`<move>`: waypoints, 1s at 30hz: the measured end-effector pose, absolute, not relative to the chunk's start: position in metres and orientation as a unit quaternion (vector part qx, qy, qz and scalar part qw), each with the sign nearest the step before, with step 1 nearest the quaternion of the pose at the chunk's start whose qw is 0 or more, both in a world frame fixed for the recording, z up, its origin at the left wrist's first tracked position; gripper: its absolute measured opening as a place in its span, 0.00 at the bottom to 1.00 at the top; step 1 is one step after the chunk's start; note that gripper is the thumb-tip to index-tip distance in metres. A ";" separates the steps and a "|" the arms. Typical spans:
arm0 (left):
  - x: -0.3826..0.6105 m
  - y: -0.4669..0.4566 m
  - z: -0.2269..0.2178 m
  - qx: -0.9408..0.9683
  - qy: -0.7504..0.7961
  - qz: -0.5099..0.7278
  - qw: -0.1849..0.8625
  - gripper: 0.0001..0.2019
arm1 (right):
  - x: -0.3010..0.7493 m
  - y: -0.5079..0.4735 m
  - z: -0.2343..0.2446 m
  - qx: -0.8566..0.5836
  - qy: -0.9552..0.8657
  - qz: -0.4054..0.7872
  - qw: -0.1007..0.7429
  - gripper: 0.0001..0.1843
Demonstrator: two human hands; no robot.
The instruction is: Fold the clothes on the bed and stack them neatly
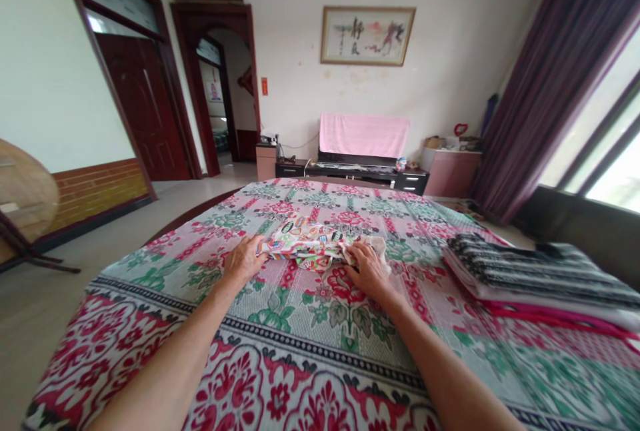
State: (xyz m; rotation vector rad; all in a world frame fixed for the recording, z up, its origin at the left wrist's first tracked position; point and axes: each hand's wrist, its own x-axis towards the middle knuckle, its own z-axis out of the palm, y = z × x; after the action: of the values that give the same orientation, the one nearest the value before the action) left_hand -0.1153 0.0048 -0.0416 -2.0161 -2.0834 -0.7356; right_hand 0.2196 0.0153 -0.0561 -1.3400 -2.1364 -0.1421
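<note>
A crumpled white garment (313,244) with a colourful cartoon-like print lies bunched in a wide strip on the flowered cloth (310,311) that covers the table. My left hand (245,259) is closed on its left end, the fingertips partly hidden by fabric. At the right end, my right hand (369,267) has curled fingers gripping the material, with a pale loose corner sticking out past the knuckles. What kind of garment it is, I cannot make out.
To the right sits a folded stack of cloths (540,277), striped black and white on top with pink below. Beyond the table are a low black cabinet (413,181) and a pink towel (364,134). A round wooden board (25,191) stands at the left.
</note>
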 end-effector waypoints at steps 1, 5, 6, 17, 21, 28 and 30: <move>-0.115 0.004 -0.041 -0.670 -0.700 -0.234 0.076 0.20 | 0.220 0.017 -0.057 -0.504 -0.808 -0.055 0.302 0.21; -0.114 0.003 -0.041 -0.660 -0.711 -0.226 0.085 0.22 | 0.221 0.019 -0.058 -0.508 -0.809 -0.046 0.294 0.19; -0.115 0.003 -0.041 -0.662 -0.707 -0.233 0.087 0.22 | 0.221 0.019 -0.058 -0.510 -0.808 -0.043 0.292 0.19; -0.119 0.010 -0.052 -0.686 -0.628 -0.348 0.115 0.16 | 0.221 0.017 -0.054 -0.519 -0.805 -0.023 0.285 0.23; -0.121 0.011 -0.052 -0.696 -0.621 -0.341 0.115 0.18 | 0.221 0.017 -0.053 -0.514 -0.808 -0.022 0.289 0.23; -0.122 0.009 -0.049 -0.695 -0.645 -0.302 0.095 0.22 | 0.222 0.018 -0.053 -0.514 -0.801 -0.015 0.305 0.22; -0.122 0.009 -0.049 -0.687 -0.658 -0.296 0.090 0.20 | 0.222 0.019 -0.053 -0.517 -0.794 -0.008 0.320 0.21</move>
State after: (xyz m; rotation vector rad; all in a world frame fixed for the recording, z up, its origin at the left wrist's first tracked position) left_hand -0.1220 0.0087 -0.0486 -2.0416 -1.9568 -0.8797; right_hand 0.2221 0.0185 -0.0525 -1.3588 -2.0872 -0.0213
